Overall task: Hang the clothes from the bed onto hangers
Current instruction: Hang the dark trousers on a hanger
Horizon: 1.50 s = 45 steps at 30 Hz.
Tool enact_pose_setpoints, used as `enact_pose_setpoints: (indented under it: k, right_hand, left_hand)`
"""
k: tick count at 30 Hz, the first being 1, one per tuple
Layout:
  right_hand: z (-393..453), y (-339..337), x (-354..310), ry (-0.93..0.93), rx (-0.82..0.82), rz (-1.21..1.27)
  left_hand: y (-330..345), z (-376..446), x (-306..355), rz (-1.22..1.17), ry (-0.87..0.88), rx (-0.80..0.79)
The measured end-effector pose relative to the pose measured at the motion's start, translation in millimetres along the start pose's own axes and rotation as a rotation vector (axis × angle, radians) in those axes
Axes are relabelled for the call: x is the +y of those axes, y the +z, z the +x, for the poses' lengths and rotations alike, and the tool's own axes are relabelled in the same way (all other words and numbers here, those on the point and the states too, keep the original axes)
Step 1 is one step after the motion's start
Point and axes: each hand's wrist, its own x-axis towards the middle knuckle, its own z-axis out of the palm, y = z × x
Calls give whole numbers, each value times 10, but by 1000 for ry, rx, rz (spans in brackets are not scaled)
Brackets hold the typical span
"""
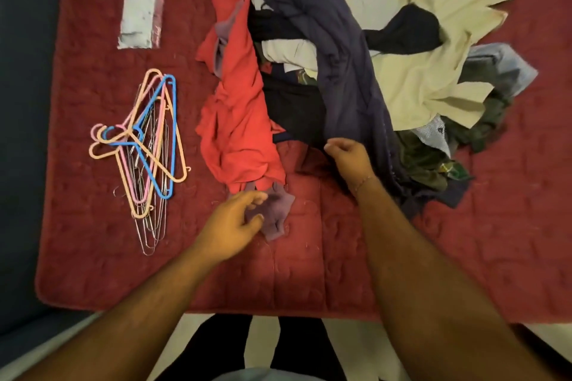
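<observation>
Down at 6 o'clock you can see the person's dark trousers and a strip of pale floor, then the edge of the bed with its red quilted cover; both bare forearms reach in over it. Left hand sits just left of centre, fingers loosely spread and relaxed, grip holding nothing as far as I can tell, fingertips right at a small mauve cloth poking out from under the red garment; right hand is near dead centre, fingers curled, pinching the lower edge of the long dark purple garment that runs up toward 12 o'clock. The clothes pile spreads from centre to 2 o'clock: pale yellow shirt, something black, denim, a dark green piece at 3 o'clock. Over at 9 o'clock, well apart from the clothes, lies a heap of hangers, plastic pink, orange and blue ones on top of thin wire ones; farther up at 10 o'clock there's a clear plastic packet lying flat.
</observation>
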Motion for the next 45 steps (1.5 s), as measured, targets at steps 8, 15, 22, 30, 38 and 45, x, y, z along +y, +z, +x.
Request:
enact_pose_setpoints:
  k: [8, 15, 22, 30, 38, 45]
  right_hand:
    - [-1293, 13, -162, -266, -655, 244]
    - [-1504, 54, -209, -21, -214, 352]
    - [-1248, 710, -1043, 256, -206, 737]
    - [-1888, 1588, -1735, 138, -115, 459]
    - [-2962, 1886, -1861, -80, -449, 526]
    - [-3107, 1860, -1652, -260, -177, -264]
  left_hand:
    - [-220, 822, 665, -890, -628, -125]
    - [-149, 936, 998, -728, -273, 168]
    - [-984, 151, 740, -793, -174, -160]
    - [-1426, -771, -195, -1227, -442, -374]
    - [-1890, -650, -333, -1624, -371, 39]
    - [-2635, -550, -287, -1521, -144, 564]
